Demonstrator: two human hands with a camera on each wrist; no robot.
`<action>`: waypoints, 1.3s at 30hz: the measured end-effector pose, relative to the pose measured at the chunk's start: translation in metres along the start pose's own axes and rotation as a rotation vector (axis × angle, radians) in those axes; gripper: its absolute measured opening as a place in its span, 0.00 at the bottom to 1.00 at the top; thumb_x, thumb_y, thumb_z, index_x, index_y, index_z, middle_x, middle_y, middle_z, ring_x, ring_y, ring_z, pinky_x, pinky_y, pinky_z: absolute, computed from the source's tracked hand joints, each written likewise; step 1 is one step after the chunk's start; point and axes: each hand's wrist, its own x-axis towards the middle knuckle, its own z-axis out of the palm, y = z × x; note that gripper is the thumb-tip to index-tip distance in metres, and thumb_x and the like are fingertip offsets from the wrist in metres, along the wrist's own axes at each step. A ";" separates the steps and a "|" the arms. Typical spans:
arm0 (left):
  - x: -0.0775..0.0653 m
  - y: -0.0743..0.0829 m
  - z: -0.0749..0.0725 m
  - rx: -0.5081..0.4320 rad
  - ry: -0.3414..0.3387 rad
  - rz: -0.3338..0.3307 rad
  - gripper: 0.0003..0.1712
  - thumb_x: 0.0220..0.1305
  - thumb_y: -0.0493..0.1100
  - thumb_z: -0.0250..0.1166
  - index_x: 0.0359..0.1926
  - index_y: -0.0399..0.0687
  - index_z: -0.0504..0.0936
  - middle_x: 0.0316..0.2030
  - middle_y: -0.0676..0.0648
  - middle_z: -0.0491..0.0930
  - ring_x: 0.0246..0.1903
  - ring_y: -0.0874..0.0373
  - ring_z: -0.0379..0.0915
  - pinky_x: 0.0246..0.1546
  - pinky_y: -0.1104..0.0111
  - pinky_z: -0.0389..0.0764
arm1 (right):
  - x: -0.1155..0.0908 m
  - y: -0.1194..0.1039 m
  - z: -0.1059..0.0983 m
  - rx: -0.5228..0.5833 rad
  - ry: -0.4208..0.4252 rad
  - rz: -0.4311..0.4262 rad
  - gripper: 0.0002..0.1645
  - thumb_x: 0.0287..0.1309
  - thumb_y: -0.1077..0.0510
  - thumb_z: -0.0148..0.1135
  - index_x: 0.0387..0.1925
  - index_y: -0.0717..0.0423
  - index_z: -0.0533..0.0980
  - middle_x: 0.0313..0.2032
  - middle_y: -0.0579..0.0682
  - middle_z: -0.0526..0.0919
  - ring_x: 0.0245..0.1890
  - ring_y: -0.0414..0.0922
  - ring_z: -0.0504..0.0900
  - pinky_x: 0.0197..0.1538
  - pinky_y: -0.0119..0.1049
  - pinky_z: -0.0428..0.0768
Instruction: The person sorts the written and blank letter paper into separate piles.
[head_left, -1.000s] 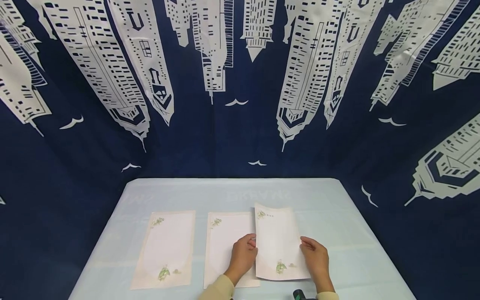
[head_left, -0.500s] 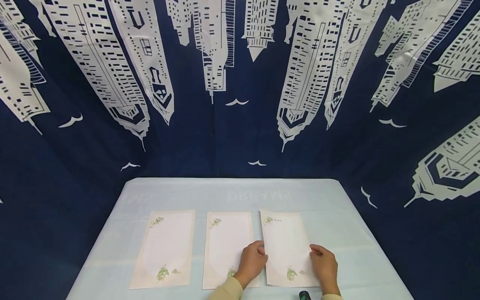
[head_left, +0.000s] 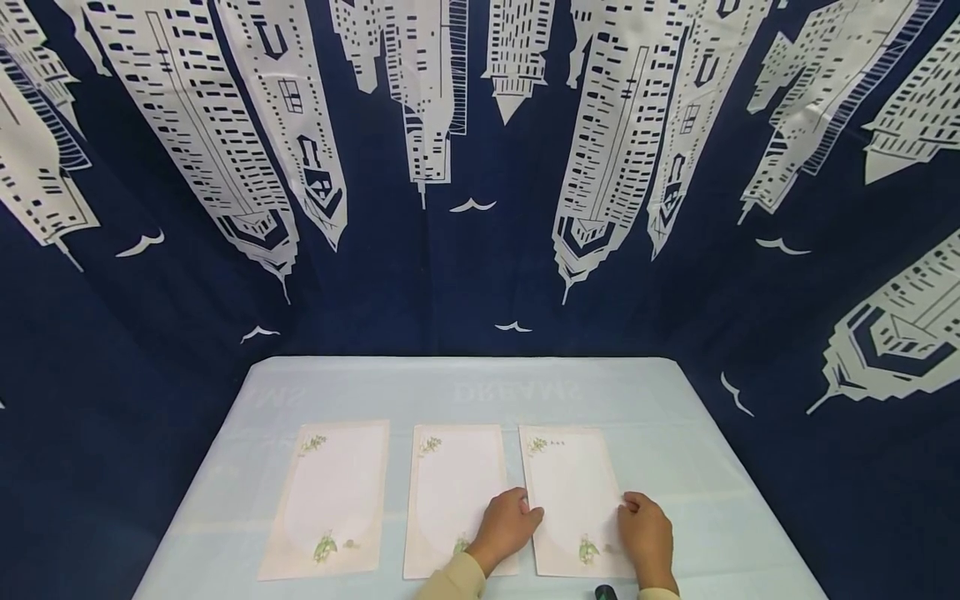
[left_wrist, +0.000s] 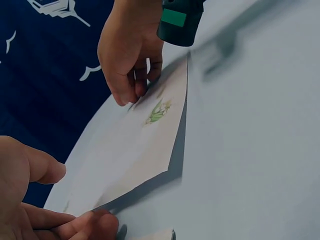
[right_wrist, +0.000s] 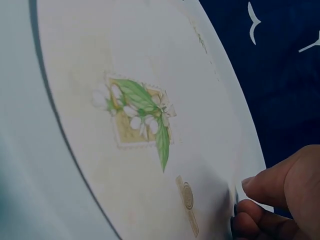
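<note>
Pale table (head_left: 675, 417), two spare sheets (head_left: 333, 496)

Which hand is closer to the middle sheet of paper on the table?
Left. The left hand lies partly over the middle sheet's right edge; the right hand is at the far edge of the right sheet, well apart from it.

Even, soft light fills the head view, bright on the pale blue tablecloth (head_left: 660, 433) and dim on the navy skyline-print curtain (head_left: 480, 275), whose towers bend outward at the frame edges. In the left wrist view the cream flower-printed paper sheet (left_wrist: 135, 150) casts a dark shadow at lower centre; both wrist views are soft, their near fingers blurred.
</note>
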 end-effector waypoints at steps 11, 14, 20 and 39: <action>-0.004 0.013 -0.021 -0.004 -0.024 -0.027 0.24 0.64 0.43 0.67 0.52 0.25 0.79 0.25 0.52 0.77 0.25 0.59 0.73 0.38 0.56 0.82 | -0.004 -0.010 0.000 0.017 0.062 0.011 0.19 0.63 0.64 0.58 0.52 0.74 0.77 0.40 0.67 0.83 0.40 0.64 0.83 0.43 0.58 0.78; -0.003 0.012 -0.028 -0.006 0.004 -0.033 0.24 0.64 0.43 0.67 0.53 0.27 0.80 0.30 0.51 0.80 0.29 0.57 0.76 0.37 0.57 0.81 | -0.004 -0.017 0.000 0.043 0.063 -0.004 0.19 0.64 0.64 0.57 0.52 0.73 0.77 0.41 0.68 0.83 0.41 0.65 0.83 0.44 0.58 0.79; -0.005 0.004 -0.046 -0.010 0.064 -0.036 0.23 0.64 0.43 0.66 0.53 0.29 0.81 0.32 0.50 0.82 0.30 0.56 0.77 0.37 0.57 0.80 | -0.006 -0.028 0.002 0.078 0.054 -0.039 0.18 0.63 0.63 0.58 0.50 0.72 0.79 0.39 0.66 0.85 0.38 0.62 0.84 0.42 0.56 0.80; -0.028 -0.031 -0.119 0.087 0.271 -0.117 0.22 0.65 0.43 0.66 0.53 0.30 0.81 0.38 0.43 0.84 0.36 0.47 0.81 0.39 0.52 0.80 | -0.025 -0.082 0.053 0.159 -0.106 -0.189 0.16 0.60 0.63 0.63 0.46 0.70 0.81 0.33 0.57 0.86 0.30 0.50 0.85 0.34 0.44 0.83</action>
